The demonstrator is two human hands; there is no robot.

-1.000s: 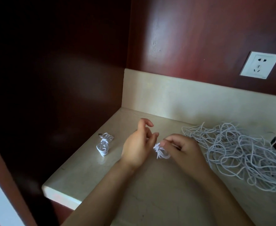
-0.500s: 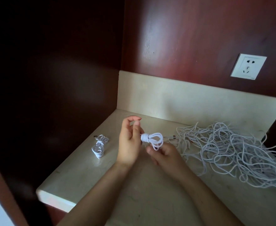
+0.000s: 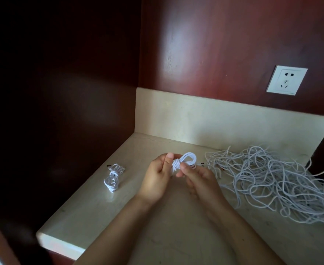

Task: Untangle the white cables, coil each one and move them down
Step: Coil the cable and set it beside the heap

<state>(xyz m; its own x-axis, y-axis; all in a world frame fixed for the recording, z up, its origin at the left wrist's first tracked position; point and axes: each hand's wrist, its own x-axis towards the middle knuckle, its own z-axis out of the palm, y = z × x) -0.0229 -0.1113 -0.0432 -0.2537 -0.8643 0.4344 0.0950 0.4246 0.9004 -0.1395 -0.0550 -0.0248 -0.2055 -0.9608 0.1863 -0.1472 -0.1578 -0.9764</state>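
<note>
A small coiled white cable (image 3: 186, 160) is held above the middle of the cream countertop (image 3: 176, 236). My left hand (image 3: 157, 178) pinches its wrapped left end between thumb and fingers. My right hand (image 3: 197, 176) grips the coil from below and the right, thumb against the wrapped middle. One loop of the coil sticks up above both hands. A tied coiled cable (image 3: 113, 177) lies on the counter to the left. A big tangled pile of white cables (image 3: 275, 180) spreads over the counter's right side.
Dark red wood panels close in the counter on the left and behind. A cream backsplash (image 3: 214, 121) runs along the back. A white wall socket (image 3: 286, 80) sits above right. The counter's front-left edge (image 3: 61, 243) drops off.
The coil has gone from a small bundle low between my fingers to a wrapped coil lifted higher. Both hands have closed in around it.
</note>
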